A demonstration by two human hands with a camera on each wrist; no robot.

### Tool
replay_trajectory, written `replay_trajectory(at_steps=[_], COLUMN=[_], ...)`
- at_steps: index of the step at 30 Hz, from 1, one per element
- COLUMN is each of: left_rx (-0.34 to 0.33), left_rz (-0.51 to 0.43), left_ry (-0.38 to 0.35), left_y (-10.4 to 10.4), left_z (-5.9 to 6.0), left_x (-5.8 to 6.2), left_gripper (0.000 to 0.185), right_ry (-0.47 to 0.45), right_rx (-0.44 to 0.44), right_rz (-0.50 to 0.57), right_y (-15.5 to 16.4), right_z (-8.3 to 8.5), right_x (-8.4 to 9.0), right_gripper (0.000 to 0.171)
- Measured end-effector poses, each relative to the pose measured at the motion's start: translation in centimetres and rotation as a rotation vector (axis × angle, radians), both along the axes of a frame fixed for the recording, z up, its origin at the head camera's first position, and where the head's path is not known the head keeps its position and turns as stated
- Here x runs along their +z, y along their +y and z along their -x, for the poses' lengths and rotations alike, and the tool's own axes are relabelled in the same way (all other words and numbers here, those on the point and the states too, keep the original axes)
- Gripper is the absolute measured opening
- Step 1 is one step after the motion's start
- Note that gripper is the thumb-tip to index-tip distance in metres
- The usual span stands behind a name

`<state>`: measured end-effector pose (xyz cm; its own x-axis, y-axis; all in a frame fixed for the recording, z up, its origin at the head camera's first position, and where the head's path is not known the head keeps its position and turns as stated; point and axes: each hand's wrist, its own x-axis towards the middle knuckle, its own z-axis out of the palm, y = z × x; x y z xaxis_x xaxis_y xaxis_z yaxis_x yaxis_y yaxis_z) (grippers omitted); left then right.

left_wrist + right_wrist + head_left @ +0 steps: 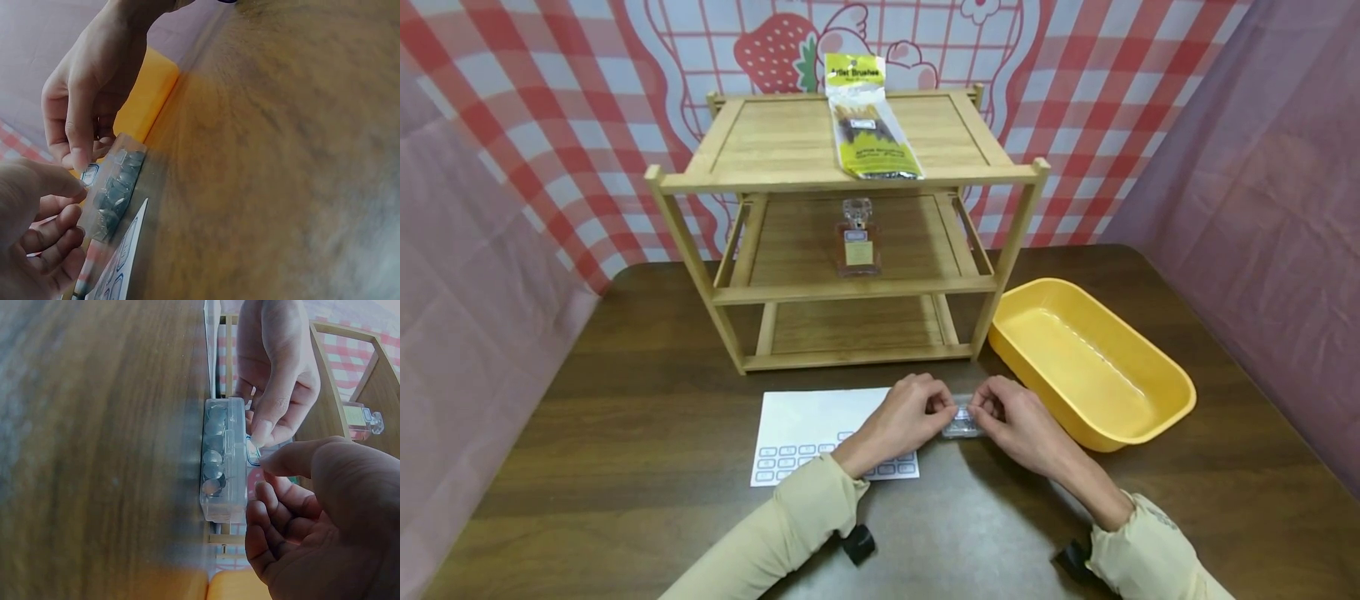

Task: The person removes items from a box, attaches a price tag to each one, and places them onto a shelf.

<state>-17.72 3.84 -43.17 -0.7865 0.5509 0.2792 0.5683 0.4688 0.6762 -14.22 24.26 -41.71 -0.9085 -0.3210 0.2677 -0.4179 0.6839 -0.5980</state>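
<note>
A small clear plastic box (961, 428) of rounded, glass-like beads (214, 453) lies on the table. Just over its lid, a small blue-bordered sticker label (253, 451) is stretched between both hands. My left hand (913, 412) pinches one end of the label between thumb and forefinger; my right hand (1018, 421) pinches the other end. In the left wrist view the label (90, 175) stands close to the lid; whether it touches is unclear. Partly under my left forearm lies a white sheet of similar labels (820, 412).
Behind the hands stands a three-tier wooden shelf (850, 290). A pack of artist brushes (872, 125) lies on its top tier, a perfume bottle (857, 246) stands on the middle one. To the right is a yellow plastic basin (1090, 358).
</note>
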Motion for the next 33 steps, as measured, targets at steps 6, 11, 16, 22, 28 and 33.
replay_trajectory(at_steps=[6, 11, 16, 22, 28, 33], left_rx=[-0.002, 0.000, -0.001, -0.001, 0.001, 0.005], left_rz=[-0.002, -0.002, -0.008, -0.006, 0.004, 0.010], left_ry=[-0.025, -0.049, -0.055, -0.063, -0.060, -0.045], left_y=[-0.01, 0.00, -0.02, 0.03, 0.13, 0.11], left_z=[-0.05, -0.04, -0.02, -0.04, -0.07, -0.13], left_x=[-0.03, -0.03, -0.01, 0.00, 0.06, 0.08], left_gripper=[0.006, 0.006, 0.005, 0.006, 0.005, 0.005], right_ry=[-0.028, -0.045, -0.039, -0.032, -0.033, -0.040], right_rx=[-0.008, -0.011, -0.010, -0.021, -0.024, -0.019], right_rz=[0.002, 0.006, 0.009, 0.002, -0.006, -0.011], right_y=[-0.01, -0.04, -0.09, -0.08, -0.03, -0.02], right_z=[-0.03, -0.06, -0.05, -0.02, 0.08, 0.11], right_x=[0.14, 0.25, 0.19, 0.11, 0.05, 0.07], right_gripper=[0.016, 0.014, 0.015, 0.015, 0.016, 0.016])
